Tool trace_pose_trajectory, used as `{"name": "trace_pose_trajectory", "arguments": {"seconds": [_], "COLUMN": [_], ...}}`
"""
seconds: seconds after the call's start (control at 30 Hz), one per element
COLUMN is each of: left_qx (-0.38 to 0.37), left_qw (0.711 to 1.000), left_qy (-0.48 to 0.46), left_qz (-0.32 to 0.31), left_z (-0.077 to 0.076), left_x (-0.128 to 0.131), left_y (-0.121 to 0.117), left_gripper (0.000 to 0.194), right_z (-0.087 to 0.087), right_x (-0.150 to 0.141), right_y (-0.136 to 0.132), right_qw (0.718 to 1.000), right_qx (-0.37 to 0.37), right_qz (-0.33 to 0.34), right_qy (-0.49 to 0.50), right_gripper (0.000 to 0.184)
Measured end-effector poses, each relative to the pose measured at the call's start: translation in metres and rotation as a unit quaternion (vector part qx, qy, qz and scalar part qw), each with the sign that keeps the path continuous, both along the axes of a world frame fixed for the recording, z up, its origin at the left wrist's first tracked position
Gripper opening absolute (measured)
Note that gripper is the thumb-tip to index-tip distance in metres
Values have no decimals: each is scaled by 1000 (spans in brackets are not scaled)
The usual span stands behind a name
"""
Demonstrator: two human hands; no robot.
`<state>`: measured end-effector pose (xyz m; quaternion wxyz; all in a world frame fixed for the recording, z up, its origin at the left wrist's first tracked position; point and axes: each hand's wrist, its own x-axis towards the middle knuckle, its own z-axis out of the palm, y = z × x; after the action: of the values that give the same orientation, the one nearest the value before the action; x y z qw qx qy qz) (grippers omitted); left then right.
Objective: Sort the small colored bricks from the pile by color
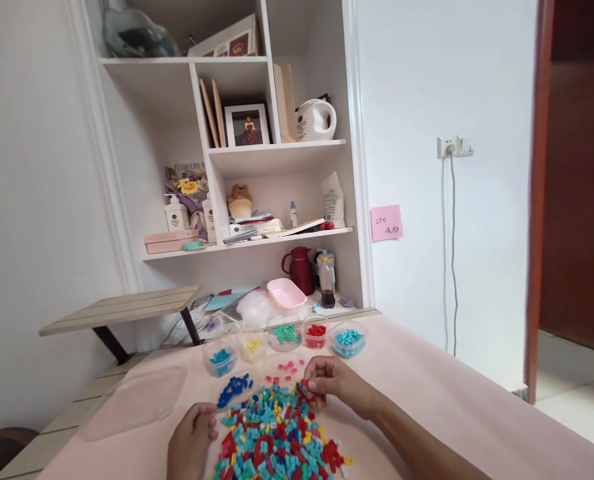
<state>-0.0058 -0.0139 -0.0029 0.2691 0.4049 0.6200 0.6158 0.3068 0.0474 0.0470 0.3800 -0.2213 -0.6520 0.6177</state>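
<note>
A mixed pile of small plastic building blocks (277, 433), in turquoise, red, yellow, white and blue, covers the pink tabletop in front of me. My right hand (334, 385) is at the pile's far right edge, thumb and forefinger pinched at a small red block (305, 383). To the left of the pile rests my left hand (194, 437), its fingers curled inward; anything inside them is hidden. Dark blue blocks (235, 391) lie in a group at the pile's far left edge. Just beyond the pile, several loose pink blocks (289, 367) are scattered.
Along the back stand clear tubs of blue (220, 360), yellow (252, 348), green (285, 335), red (316, 333) and turquoise blocks (349, 340). A clear plastic lid (141, 407) lies left. Behind are a pink basin (287, 293), a red jug (301, 270) and a bottle (327, 283).
</note>
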Motion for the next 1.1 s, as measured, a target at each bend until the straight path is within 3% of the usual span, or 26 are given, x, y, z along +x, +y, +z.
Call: {"name": "trace_pose_trajectory", "arguments": {"seconds": [0.13, 0.27, 0.4, 0.5, 0.67, 0.83, 1.1], "left_qx": [-2, 2, 1, 3, -3, -31, -61], "left_qw": [1000, 1000, 1000, 1000, 999, 998, 995], "left_qy": [-7, 2, 13, 24, 31, 49, 76], "left_qz": [-2, -3, -7, -7, -14, -17, -1], "left_z": [4, 9, 12, 12, 4, -2, 7], "left_x": [3, 7, 9, 10, 5, 2, 10], "left_y": [-1, -5, -8, -10, -5, 0, -4], "left_gripper": [31, 31, 31, 30, 28, 27, 25], "right_z": [11, 17, 16, 17, 21, 18, 26], "right_x": [4, 18, 53, 87, 120, 109, 62], "right_y": [-6, -4, 19, 45, 73, 81, 112], "right_qw": [997, 980, 951, 901, 880, 887, 891], "right_qx": [-18, -65, -125, -127, -109, -80, 29], "right_qz": [-21, -102, -222, -380, -436, -435, -453], "right_qy": [73, 157, 178, 165, 151, 131, -8], "right_gripper": [29, 24, 21, 18, 14, 16, 23]}}
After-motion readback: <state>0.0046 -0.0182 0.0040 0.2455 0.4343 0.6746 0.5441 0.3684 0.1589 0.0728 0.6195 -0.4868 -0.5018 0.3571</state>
